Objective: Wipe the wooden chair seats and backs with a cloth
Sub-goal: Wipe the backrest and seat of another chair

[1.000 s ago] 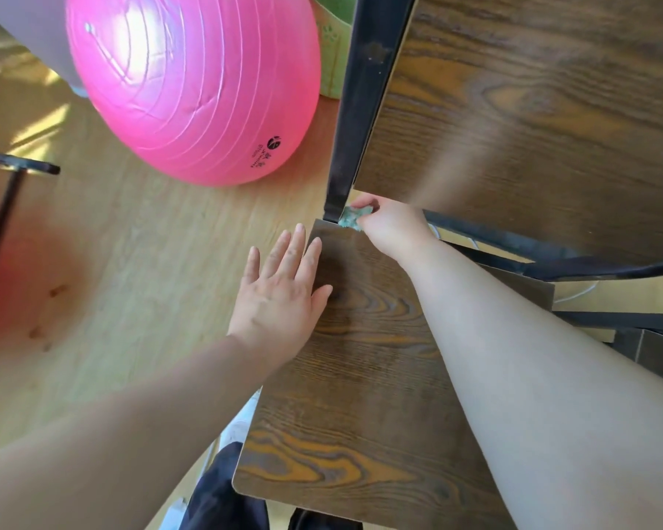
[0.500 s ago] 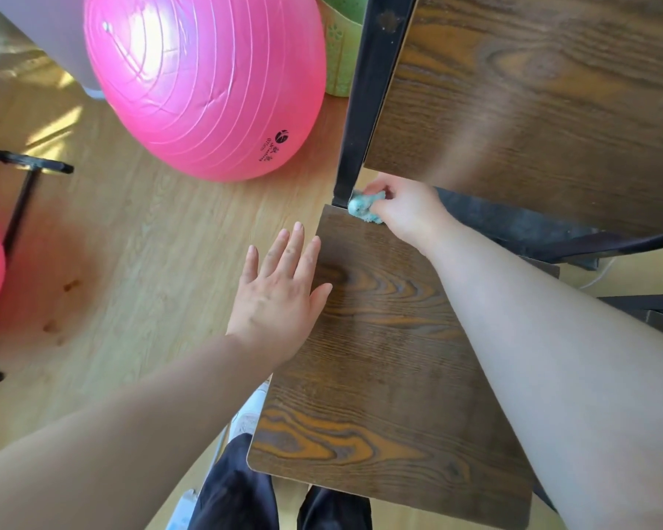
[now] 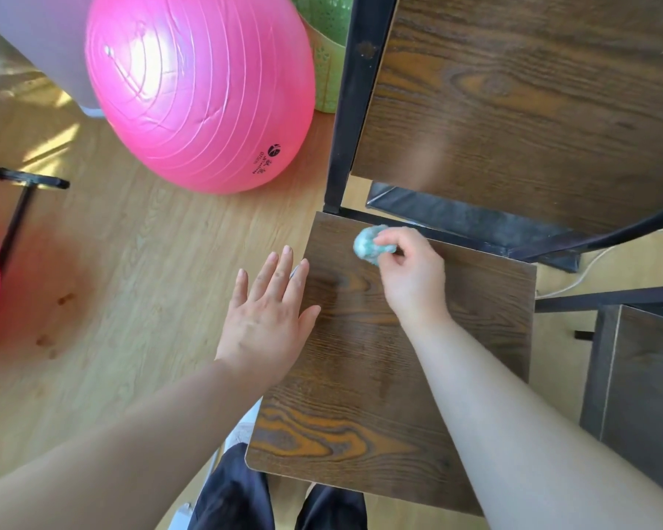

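Bottom of view: person's legs in dark trousers [image 3: 238, 491], right up against the seat's front edge.

Chair seat [image 3: 379, 395]: dark wood-grain panel w/ rounded front-left corner, fills centre of view.

L hand [image 3: 268, 315]: flat, fingers straight and close together, holds nothing. It sits at the seat's left edge, approx mid-length, thumb side over the wood, other fingers out over the floor [image 3: 131, 262]. Can't tell if it bears on the seat.

R hand [image 3: 410, 273]: over the rear-left part of the seat, fingers curled, pinching the cloth [image 3: 366, 244].

Cloth: teal, balled up small, on the seat near its rear-left corner, just in front of the rear edge. Most of it sticks out left of the fingers.

Black metal frame [image 3: 355, 109]: upright post rises from the rear-left corner, rail runs along the rear edge.

Chair back [image 3: 532, 109]: same wood grain, above the rail, apart from hands and cloth.

R edge: another dark wood panel on black frame [image 3: 643, 376]; white cable [image 3: 590, 265] on the floor beside it.

Far left: pink exercise ball [image 3: 200, 89] on the floor, green container [image 3: 322, 63] behind it, near the post. Black stand [image 3: 16, 200] at left edge.
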Demonstrator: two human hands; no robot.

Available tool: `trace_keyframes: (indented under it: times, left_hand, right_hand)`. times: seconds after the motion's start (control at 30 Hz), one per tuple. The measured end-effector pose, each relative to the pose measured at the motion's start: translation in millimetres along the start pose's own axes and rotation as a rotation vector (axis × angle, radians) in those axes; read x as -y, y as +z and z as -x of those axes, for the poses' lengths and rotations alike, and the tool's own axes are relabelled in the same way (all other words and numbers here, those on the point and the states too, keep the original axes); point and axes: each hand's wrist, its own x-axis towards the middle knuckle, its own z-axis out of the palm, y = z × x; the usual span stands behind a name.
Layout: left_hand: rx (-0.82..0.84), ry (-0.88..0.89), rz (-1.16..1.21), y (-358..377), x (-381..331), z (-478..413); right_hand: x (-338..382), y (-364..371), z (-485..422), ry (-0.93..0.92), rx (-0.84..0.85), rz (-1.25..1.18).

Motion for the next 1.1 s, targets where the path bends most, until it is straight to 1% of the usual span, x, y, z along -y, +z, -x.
trace_keyframes:
  times: [0.03,0.1,0.23,0.4,0.57,0.63,0.7,0.83,0.93,1.03,1.07,1.1]
  left_hand:
    - [0.002,0.0,0.001,0,1,0]
    - [0.006,0.002,0.003,0,3,-1]
    - [0.015,-0.006,0.001,2,7,-3]
    - [0.008,-0.011,0.016,-4,15,-7]
    - [-0.021,-0.03,0.042,-9,30,-9]
    - [-0.021,-0.041,0.045,-9,36,-8]
    - [-0.012,-0.047,0.045,-8,41,-7]
    - [-0.012,-0.065,0.046,-7,52,-4]
    - [-0.011,-0.083,0.046,-6,61,-1]
    - [-0.017,-0.099,0.061,-6,68,4]
    - [-0.018,-0.103,0.06,-7,70,5]
    - [-0.015,-0.105,0.059,-8,71,7]
  right_hand:
    - [-5,-4,-2,-0.019,-0.054,0.016]
    - [-15,-8,-4,-0.023,-0.074,0.066]
    - [-19,1,-3,0.006,0.001,0.162]
    - [-8,13,-6,-0.039,0.035,0.218]
    - [3,29,-4,-0.157,0.16,0.293]
    - [7,33,-4,-0.154,0.164,0.321]
    - [10,37,-4,-0.157,0.129,0.336]
    - [17,55,2,-0.222,0.099,0.338]
    - [27,77,11,-0.289,0.132,0.374]
    - [40,95,20,-0.368,0.227,0.382]
    - [43,97,23,-0.375,0.246,0.369]
    - [45,96,25,-0.359,0.23,0.335]
